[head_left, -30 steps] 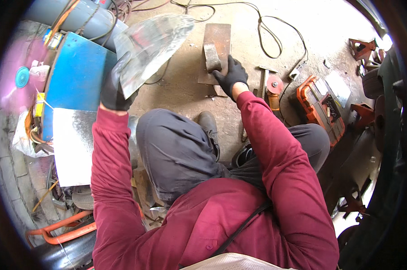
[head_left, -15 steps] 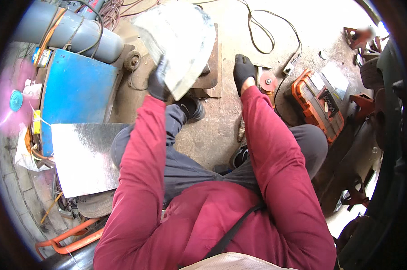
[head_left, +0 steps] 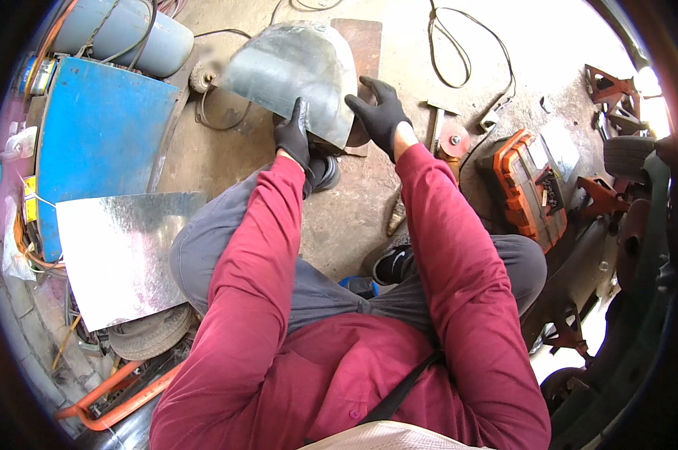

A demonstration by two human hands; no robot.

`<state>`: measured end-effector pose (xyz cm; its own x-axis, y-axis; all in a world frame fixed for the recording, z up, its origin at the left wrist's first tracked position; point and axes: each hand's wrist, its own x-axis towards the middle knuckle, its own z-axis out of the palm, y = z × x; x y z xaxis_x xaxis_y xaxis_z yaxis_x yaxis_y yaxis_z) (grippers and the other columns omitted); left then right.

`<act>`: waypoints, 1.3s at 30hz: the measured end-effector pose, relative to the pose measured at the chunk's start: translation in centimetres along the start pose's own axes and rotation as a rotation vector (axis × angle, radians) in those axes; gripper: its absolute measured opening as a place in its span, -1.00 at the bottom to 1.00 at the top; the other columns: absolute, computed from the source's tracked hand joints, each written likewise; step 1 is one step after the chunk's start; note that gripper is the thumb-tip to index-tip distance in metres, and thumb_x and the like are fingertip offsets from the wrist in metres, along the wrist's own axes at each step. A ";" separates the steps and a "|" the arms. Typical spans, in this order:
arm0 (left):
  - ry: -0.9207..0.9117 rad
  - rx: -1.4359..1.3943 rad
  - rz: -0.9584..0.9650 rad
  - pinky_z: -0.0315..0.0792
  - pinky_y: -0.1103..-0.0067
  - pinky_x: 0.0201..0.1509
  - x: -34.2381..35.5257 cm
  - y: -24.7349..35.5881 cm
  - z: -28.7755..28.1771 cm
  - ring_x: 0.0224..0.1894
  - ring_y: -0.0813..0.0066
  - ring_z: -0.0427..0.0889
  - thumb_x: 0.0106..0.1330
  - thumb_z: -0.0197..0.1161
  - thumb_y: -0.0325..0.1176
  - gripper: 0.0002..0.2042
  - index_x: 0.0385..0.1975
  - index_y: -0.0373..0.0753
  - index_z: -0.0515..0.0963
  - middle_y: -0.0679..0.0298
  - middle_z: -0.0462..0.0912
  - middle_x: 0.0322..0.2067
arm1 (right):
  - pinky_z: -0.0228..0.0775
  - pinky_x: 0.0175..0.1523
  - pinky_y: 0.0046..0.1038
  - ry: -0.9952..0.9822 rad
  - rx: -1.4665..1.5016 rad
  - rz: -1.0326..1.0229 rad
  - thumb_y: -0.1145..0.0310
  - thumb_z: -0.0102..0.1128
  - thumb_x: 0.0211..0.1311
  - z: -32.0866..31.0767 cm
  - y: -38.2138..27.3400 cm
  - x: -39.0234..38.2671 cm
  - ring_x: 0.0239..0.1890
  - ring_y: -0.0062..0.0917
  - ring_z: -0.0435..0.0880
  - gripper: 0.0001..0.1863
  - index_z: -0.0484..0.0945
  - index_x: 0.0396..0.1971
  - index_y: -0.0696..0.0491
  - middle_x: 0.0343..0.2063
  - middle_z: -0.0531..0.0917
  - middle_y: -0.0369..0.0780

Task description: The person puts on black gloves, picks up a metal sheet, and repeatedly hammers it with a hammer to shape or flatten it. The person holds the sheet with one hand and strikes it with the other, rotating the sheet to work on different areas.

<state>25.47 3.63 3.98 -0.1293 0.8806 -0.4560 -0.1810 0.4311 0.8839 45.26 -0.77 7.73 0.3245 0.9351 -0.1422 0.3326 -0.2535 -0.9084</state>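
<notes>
A grey piece of sheet metal (head_left: 294, 71) with a rounded far edge is held over the floor in front of me. My left hand (head_left: 294, 139), in a black glove, grips its near edge with the thumb on top; the fingers underneath are hidden. Close to the right edge of the sheet is my right hand (head_left: 382, 116), also black-gloved, with fingers apart and nothing held. Whether its fingertips touch the edge I cannot tell. Under and beyond the sheet lies a flat brown metal plate (head_left: 361, 41).
An angle grinder with a red disc (head_left: 454, 140) lies right of my hands, beside an orange toolbox (head_left: 510, 187). A black cable (head_left: 470, 67) loops across the floor. On my left are a blue metal panel (head_left: 106, 127), a grey cylinder (head_left: 129, 34) and a shiny flat sheet (head_left: 121, 255).
The sheet metal has tilted and come lower, its face now grey instead of glaring white. My left hand has moved right and nearer; my right hand has moved left toward the sheet, spreading its fingers.
</notes>
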 end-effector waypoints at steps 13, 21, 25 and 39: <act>-0.251 -0.542 -0.411 0.57 0.27 0.35 4.7 -3.4 -2.4 0.19 0.26 0.71 0.53 0.37 -0.13 -0.62 0.28 -0.04 0.62 0.28 0.76 0.14 | 0.36 0.52 -0.24 -0.090 -0.215 -0.003 -0.12 0.43 0.36 1.0 -0.7 4.7 0.44 -0.13 0.54 -0.24 0.58 0.37 0.10 0.39 0.56 0.04; -0.328 0.321 0.326 0.40 0.31 0.51 4.0 -5.6 -3.1 0.35 0.12 0.59 0.60 0.27 -0.26 -0.50 0.45 -0.29 0.46 0.08 0.65 0.30 | 0.49 0.37 -0.33 -0.099 -0.096 0.014 -0.19 0.36 0.44 -3.1 -0.3 1.1 0.32 -0.28 0.65 -0.08 0.41 0.46 0.28 0.36 0.59 0.05; -0.247 -0.433 -0.311 0.52 0.27 0.33 0.8 -1.5 -0.5 0.22 0.20 0.67 0.58 0.32 -0.04 -0.49 0.35 -0.25 0.54 0.16 0.70 0.23 | 0.30 0.56 -0.14 -0.062 -0.264 0.061 -0.28 0.49 0.21 0.8 -2.4 -0.4 0.51 0.13 0.38 0.17 0.22 0.57 0.25 0.49 0.30 0.24; 0.220 -0.036 0.082 0.56 0.32 0.19 8.8 -5.8 -6.6 0.01 0.18 0.69 0.46 0.38 0.05 -0.43 0.14 -0.40 0.66 0.02 0.73 0.13 | 0.56 0.31 -0.15 -0.204 0.584 0.371 -0.23 0.35 0.40 -4.6 1.9 2.8 0.27 -0.09 0.63 -0.08 0.40 0.45 0.23 0.29 0.60 0.03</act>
<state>18.93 7.59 -5.80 -0.3540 0.8465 -0.3976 -0.1956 0.3487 0.9166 50.89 0.20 7.42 0.1334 0.8553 -0.5006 -0.3133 -0.4428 -0.8401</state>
